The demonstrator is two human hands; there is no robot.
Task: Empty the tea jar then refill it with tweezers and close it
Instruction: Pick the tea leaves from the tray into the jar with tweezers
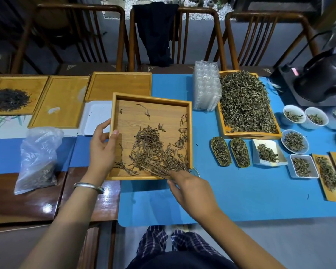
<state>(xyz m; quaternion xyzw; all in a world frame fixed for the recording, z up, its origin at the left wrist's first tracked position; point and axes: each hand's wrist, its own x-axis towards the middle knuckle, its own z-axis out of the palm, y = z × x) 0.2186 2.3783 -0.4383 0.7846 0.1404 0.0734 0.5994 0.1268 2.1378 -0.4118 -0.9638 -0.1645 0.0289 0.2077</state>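
At frame centre, the left hand (102,146) grips the left rim of a wooden tray (122,136) holding loose tea leaves (153,152); the right hand (190,188) pinches tweezers (155,170) into them. The jar's rim (195,170) peeks beside the tray's lower-right corner.

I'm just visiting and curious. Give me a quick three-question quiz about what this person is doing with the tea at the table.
1. True or false: the left hand grips the edge of the wooden tray.
2. What does the right hand hold? A) spoon B) tweezers C) brush
3. Fill in: the black kettle stands at the table's far ____ side.

Key
1. True.
2. B: the tweezers reach into the loose tea leaves on the tray.
3. Right.
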